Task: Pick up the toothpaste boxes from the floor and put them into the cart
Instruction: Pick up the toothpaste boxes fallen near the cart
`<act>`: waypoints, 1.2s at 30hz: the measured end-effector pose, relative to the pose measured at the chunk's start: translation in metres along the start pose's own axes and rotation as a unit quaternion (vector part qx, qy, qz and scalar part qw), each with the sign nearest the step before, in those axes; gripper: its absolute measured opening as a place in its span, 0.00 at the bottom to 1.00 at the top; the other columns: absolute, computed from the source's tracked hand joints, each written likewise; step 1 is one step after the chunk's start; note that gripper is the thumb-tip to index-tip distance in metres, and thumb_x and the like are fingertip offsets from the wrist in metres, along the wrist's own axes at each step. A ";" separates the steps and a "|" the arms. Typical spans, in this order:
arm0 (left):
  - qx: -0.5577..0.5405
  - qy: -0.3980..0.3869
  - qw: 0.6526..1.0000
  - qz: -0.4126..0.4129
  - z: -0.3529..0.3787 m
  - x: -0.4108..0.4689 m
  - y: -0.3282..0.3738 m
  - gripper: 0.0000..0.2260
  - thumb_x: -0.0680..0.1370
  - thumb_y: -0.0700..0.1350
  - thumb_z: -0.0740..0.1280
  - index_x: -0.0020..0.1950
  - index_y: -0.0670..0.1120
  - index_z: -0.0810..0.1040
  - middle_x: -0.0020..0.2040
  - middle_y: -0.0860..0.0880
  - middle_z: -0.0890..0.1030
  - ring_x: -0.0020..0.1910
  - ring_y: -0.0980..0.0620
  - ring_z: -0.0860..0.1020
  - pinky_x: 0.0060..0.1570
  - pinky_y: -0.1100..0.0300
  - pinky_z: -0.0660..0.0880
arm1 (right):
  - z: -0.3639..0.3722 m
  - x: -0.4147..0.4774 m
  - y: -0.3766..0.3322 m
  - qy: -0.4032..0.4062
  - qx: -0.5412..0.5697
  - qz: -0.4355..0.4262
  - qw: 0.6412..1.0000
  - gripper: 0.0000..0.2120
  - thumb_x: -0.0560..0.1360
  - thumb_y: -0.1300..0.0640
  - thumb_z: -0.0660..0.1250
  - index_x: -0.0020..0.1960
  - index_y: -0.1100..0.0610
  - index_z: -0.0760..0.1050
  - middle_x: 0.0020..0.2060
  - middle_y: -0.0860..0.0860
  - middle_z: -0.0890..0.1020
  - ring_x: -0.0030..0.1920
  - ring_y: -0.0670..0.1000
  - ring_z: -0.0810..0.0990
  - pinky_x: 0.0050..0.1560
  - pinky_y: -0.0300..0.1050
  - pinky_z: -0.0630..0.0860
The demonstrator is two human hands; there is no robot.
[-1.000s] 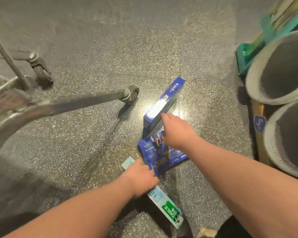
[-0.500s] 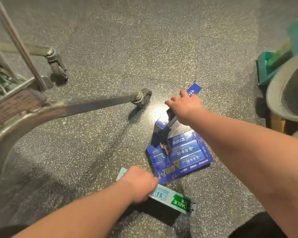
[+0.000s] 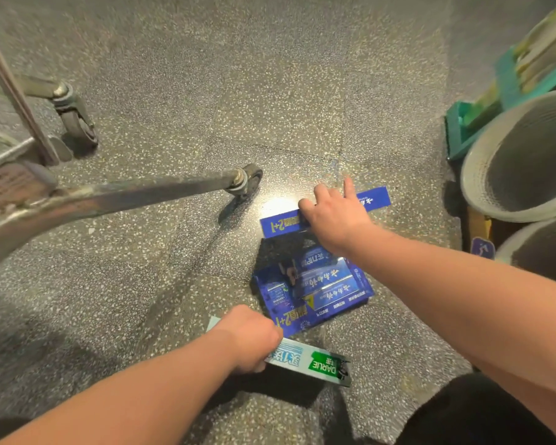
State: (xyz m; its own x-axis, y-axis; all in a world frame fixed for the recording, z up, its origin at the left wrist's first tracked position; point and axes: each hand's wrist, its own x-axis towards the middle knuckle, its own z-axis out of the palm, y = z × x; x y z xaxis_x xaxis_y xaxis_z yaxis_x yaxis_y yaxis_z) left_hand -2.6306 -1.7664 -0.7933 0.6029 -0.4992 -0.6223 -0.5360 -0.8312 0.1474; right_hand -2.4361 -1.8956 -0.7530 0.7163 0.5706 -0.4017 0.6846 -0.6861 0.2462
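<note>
Steel tubing of the cart (image 3: 119,200) fills the left side, its frame low over the speckled floor (image 3: 270,75) with one caster (image 3: 251,181) near the boxes; the basket itself is out of view. Lower centre, the left hand (image 3: 251,338) is closed around a white-and-green Darlie toothpaste box (image 3: 315,364), fingers curled over its near end, the free end angled out above a shadow on the floor. Just beyond it a wide blue multipack box (image 3: 315,290) lies flat on the floor. Farther on, the right hand (image 3: 334,216) presses down on a long blue toothpaste box (image 3: 374,199), fingers spread across its top, not yet wrapped around it. At the right edge stand two large cardboard tubes (image 3: 523,155) and a green crate (image 3: 469,123).

Judging from this, the flat-handed contact is the weak point: a slick carton may skid away rather than lift. Held by one end, the Darlie box could also pivot and slip. The cart frame sits close enough to snag a rising arm.
</note>
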 end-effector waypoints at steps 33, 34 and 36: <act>0.019 0.235 0.971 -0.042 -0.015 -0.022 -0.013 0.27 0.56 0.62 0.79 0.48 0.46 0.83 0.61 0.41 0.79 0.60 0.38 0.79 0.57 0.29 0.75 | 0.015 -0.095 -0.037 -0.184 0.382 -0.075 0.902 0.46 0.64 0.33 0.73 0.75 0.52 0.65 0.50 0.47 0.79 0.50 0.53 0.78 0.51 0.52 0.75; 0.017 0.231 0.972 -0.043 -0.016 -0.020 -0.013 0.27 0.56 0.62 0.79 0.47 0.46 0.83 0.61 0.41 0.80 0.60 0.38 0.80 0.55 0.31 0.76 | 0.015 -0.099 -0.038 -0.176 0.311 -0.074 0.931 0.55 0.61 0.31 0.76 0.79 0.51 0.58 0.57 0.49 0.78 0.57 0.55 0.77 0.56 0.53 0.75; 0.007 0.226 0.973 -0.048 -0.018 -0.017 -0.013 0.27 0.58 0.61 0.78 0.47 0.45 0.83 0.61 0.42 0.80 0.59 0.38 0.81 0.54 0.35 0.78 | 0.017 -0.106 -0.048 -0.139 0.177 -0.048 0.973 0.60 0.58 0.31 0.79 0.79 0.53 0.53 0.65 0.53 0.74 0.65 0.58 0.75 0.60 0.56 0.73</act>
State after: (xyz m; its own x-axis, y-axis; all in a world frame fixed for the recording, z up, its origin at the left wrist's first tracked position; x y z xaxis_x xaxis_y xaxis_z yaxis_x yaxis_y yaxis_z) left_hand -2.6234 -1.7518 -0.7703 0.8465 -0.4795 -0.2314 -0.4715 -0.8770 0.0923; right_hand -2.5476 -1.9308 -0.7367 0.5533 0.5289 -0.6436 0.6221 -0.7761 -0.1029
